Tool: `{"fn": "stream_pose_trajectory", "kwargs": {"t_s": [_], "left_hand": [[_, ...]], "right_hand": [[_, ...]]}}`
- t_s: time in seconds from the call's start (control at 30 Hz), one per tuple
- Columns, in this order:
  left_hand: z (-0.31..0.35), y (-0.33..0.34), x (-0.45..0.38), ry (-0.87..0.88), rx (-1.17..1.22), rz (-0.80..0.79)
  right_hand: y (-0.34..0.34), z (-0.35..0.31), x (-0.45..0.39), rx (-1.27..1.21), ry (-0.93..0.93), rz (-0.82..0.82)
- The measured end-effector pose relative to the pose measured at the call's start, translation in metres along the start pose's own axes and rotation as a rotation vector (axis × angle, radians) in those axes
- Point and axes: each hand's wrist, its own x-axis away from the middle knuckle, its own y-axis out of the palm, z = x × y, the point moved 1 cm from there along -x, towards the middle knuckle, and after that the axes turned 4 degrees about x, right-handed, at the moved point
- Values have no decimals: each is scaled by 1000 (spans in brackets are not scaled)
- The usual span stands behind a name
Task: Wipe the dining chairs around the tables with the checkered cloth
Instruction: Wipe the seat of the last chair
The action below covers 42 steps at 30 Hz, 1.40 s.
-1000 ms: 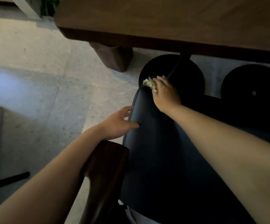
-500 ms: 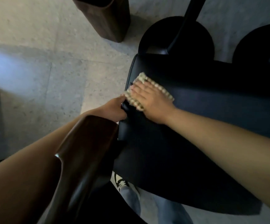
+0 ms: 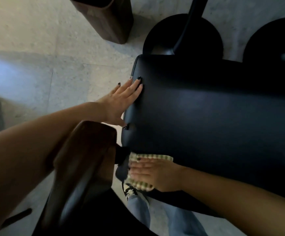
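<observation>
Cloth: green-and-cream checkered cloth (image 3: 143, 171), soft, light, flat on near-left corner of dark padded leather chair seat (image 3: 215, 120) | right hand (image 3: 155, 173) flat, pressing it | left hand (image 3: 121, 101) spread, steadying seat's left edge | best held under flat palm.

Dining area, padded dark chair seat (image 3: 215, 108), round pedestal bases (image 3: 182, 34) (tables'), speckled stone floor (image 3: 36, 48)

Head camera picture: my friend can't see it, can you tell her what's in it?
A person's right hand presses a checkered cloth flat on a dark chair seat near its back corner. Their left hand rests open on the seat's side edge.
</observation>
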Motion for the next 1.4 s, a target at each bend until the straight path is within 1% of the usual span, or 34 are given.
{"fn": "stream_pose_trajectory", "kwargs": {"t_s": [0.03, 0.07, 0.1, 0.13, 0.17, 0.2, 0.27, 0.33, 0.37, 0.4, 0.43, 0.47, 0.5, 0.6, 0.67, 0.73, 0.8, 0.87, 0.93, 0.97, 1.03, 1.1, 1.17, 1.23, 1.27, 1.3, 1.37, 1.4], "left_hand": [[-2, -7, -7, 15, -54, 1], [-5, -16, -16, 16, -71, -13], [-6, -26, -25, 1, -69, -31], [-7, -36, -34, -25, -67, -51], [-7, -43, -42, -53, -69, -73], [-6, -48, -47, -76, -72, -97], [0, -52, -51, -108, -86, -126], [5, -51, -51, -130, -112, -129], [6, -51, -51, -136, -123, -126], [6, -51, -51, -137, -126, -123], [6, -51, -51, -136, -120, -118], [5, -50, -51, -136, -112, -114], [5, -50, -51, -135, -103, -112], [2, -47, -50, -134, -69, -113], [2, -46, -50, -130, -48, -110], [2, -45, -49, -125, -40, -88], [2, -45, -48, -126, -42, -76], [3, -45, -47, -131, -47, -81], [3, -46, -46, -134, -50, -85], [3, -46, -46, -133, -54, -86], [4, -48, -45, -134, -77, -94], [7, -51, -45, -140, -107, -109], [11, -55, -45, -152, -146, -134], [17, -58, -46, -173, -213, -169], [20, -60, -47, -188, -246, -184], [23, -62, -49, -204, -270, -199], [31, -66, -51, -227, -269, -226], [36, -67, -51, -240, -249, -233]], "right_hand": [[-9, 11, 8, -148, 9, 3], [-24, 23, 18, -332, 100, 89], [-39, 39, 29, -472, 253, 251], [-55, 60, 42, -531, 441, 434], [-70, 84, 55, -522, 599, 571], [-86, 111, 65, -478, 723, 654], [-117, 170, 75, -320, 919, 706], [-136, 223, 74, -263, 1081, 740], [-138, 241, 68, -247, 1167, 730], [-135, 253, 58, -240, 1241, 681], [-129, 255, 45, -241, 1270, 593], [-119, 252, 30, -232, 1238, 529], [-109, 244, 15, -203, 1166, 505], [-87, 201, -14, -53, 896, 495], [-74, 165, -18, -4, 722, 469], [-57, 128, -16, -36, 581, 438], [-34, 88, -11, 0, 452, 420], [-10, 49, -5, 90, 354, 312], [10, 20, -1, 134, 333, 207], [18, 9, 0, 126, 331, 190], [29, -8, 1, 70, 318, 201], [38, -25, 8, 37, 263, 249], [46, -42, 16, 53, 201, 234], [43, -52, 24, 6, 217, 224], [36, -50, 27, -62, 274, 282], [24, -42, 28, -168, 356, 385], [-7, -13, 33, -428, 604, 666], [-26, 10, 38, -510, 753, 821]]}}
